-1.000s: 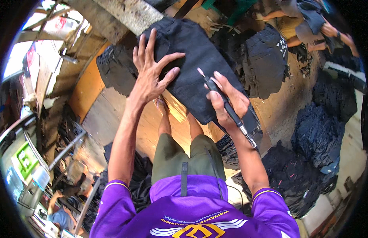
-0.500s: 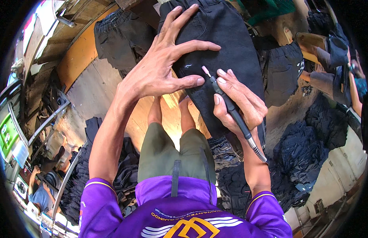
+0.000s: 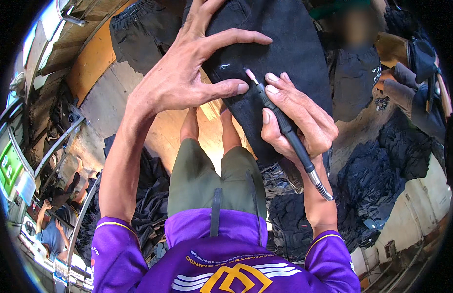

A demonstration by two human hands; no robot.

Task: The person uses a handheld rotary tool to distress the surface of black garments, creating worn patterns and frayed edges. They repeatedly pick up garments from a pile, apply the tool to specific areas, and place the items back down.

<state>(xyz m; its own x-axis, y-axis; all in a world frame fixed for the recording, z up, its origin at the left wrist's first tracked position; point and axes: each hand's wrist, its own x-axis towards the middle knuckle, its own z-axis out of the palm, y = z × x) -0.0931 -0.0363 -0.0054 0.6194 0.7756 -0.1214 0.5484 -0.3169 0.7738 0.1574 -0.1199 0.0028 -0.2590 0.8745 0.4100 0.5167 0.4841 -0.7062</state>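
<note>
A pair of black trousers [image 3: 285,44] hangs in front of me, its cloth filling the upper middle. My left hand [image 3: 185,78] lies on its left edge, with thumb and forefinger spread apart around a small frayed white spot [image 3: 225,66]. In my right hand [image 3: 309,122] is a slim black rotary grinder handpiece [image 3: 287,128], held like a pen. A small pinkish grinding stone [image 3: 250,73] at its tip points at the cloth right of the frayed spot; whether it touches, I cannot tell. A coiled metal sleeve [image 3: 324,189] trails from the handpiece's rear end along my right forearm.
Other dark shorts [image 3: 141,36] lie or hang at the upper left, more dark garments [image 3: 353,88] at the upper right. Heaps of black clothing [image 3: 370,178] stand at both sides. Another person [image 3: 58,227] is at the lower left, and a person's legs [image 3: 407,95] show at the right.
The trousers' frayed spot and my left hand have shifted up and slightly left. The grinder's tip has risen a little, my right hand moving slightly right. A blurred shape now shows at the upper right.
</note>
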